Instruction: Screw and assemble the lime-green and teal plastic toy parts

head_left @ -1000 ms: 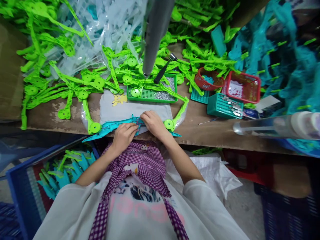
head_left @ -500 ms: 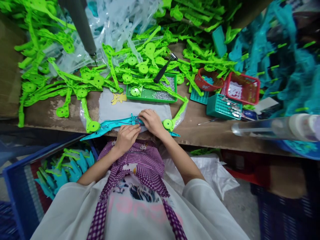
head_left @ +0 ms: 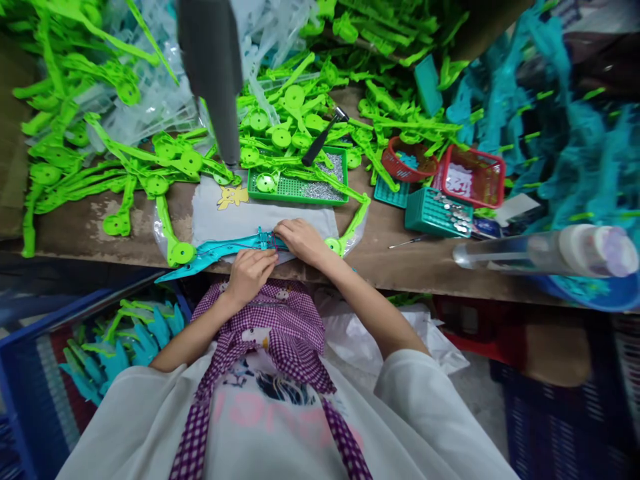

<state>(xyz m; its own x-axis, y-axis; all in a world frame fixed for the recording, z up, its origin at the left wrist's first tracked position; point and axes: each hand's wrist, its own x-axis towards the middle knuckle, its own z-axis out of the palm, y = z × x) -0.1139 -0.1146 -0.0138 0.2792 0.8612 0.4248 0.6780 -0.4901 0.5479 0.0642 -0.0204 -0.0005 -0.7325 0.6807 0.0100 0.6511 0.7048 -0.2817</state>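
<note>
A long teal plastic part [head_left: 210, 254] lies across a grey cloth [head_left: 250, 215] at the near edge of the wooden bench [head_left: 415, 267]. My left hand [head_left: 251, 268] pinches the part at its middle, fingers curled around it. My right hand [head_left: 299, 240] presses on the same spot from the right, fingertips meeting the left hand's at a small joint with a reddish bit. A green plastic arm with a round disc [head_left: 176, 248] rests just left of the teal part, and another green arm [head_left: 353, 223] lies to the right.
Heaps of green plastic arms [head_left: 150, 160] cover the bench's back. A green tray of small metal pieces [head_left: 300, 183] holds a hammer [head_left: 323, 135]. Red baskets [head_left: 473, 175], a teal basket [head_left: 437, 212], a hanging grey tool [head_left: 217, 80] and a blue crate of finished parts [head_left: 55, 360] surround me.
The hanging grey tool swung left, then back to just left of centre. My hands stay on the teal part's joint with only slight finger movement; the view shifted a little.
</note>
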